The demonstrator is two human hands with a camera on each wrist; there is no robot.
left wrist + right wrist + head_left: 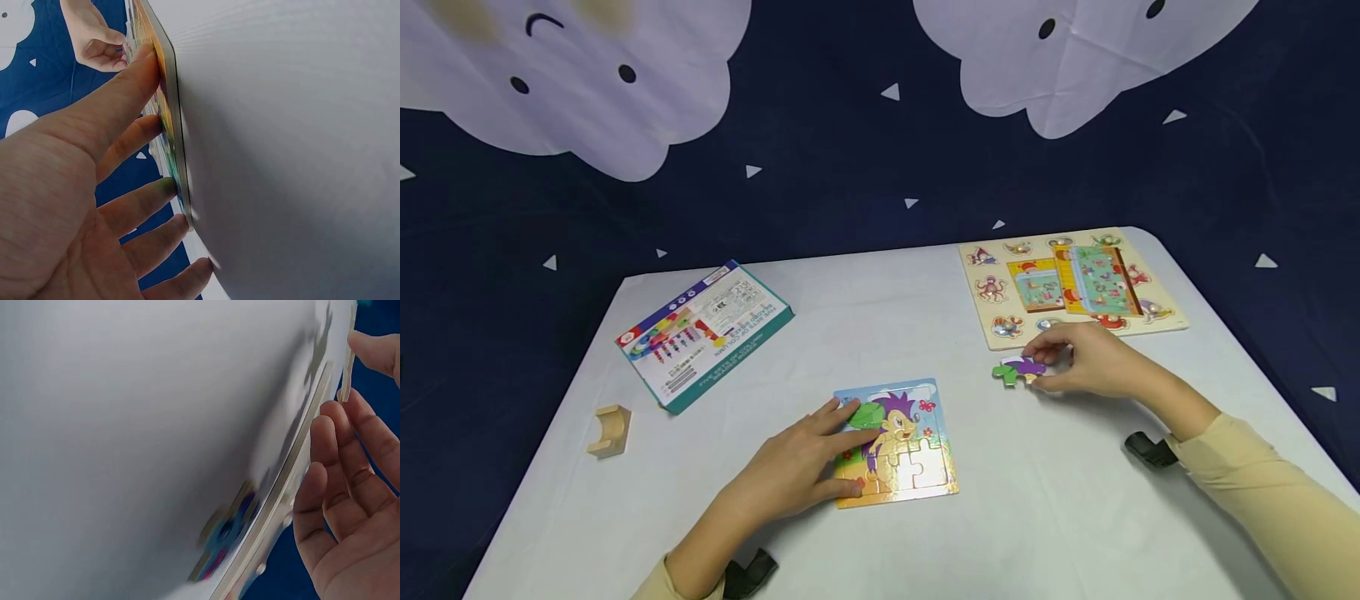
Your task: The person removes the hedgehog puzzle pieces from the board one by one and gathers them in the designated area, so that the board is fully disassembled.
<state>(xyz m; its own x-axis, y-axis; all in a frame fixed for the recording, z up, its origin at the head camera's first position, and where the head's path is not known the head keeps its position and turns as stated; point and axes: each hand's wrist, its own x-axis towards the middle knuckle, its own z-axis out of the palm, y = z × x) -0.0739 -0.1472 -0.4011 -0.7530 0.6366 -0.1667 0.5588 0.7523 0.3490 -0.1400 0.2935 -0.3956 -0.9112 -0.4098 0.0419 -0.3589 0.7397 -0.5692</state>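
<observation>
My left hand rests on a square jigsaw puzzle showing a purple-haired hedgehog; its fingers are spread, with the thumb near the lower edge. In the left wrist view the puzzle's board appears edge-on under the fingertips. A pale gap shows in the puzzle's lower right. Off to the right, my right hand pinches a purple and green jigsaw piece between thumb and fingers, seen edge-on in the right wrist view. Another small jigsaw piece, blurred, lies on the table below that hand.
Behind the right hand lies a wooden knob puzzle board with two colourful cards on it. A flat toy box lies at the back left, and a notched wooden block stands near the left edge of the white table.
</observation>
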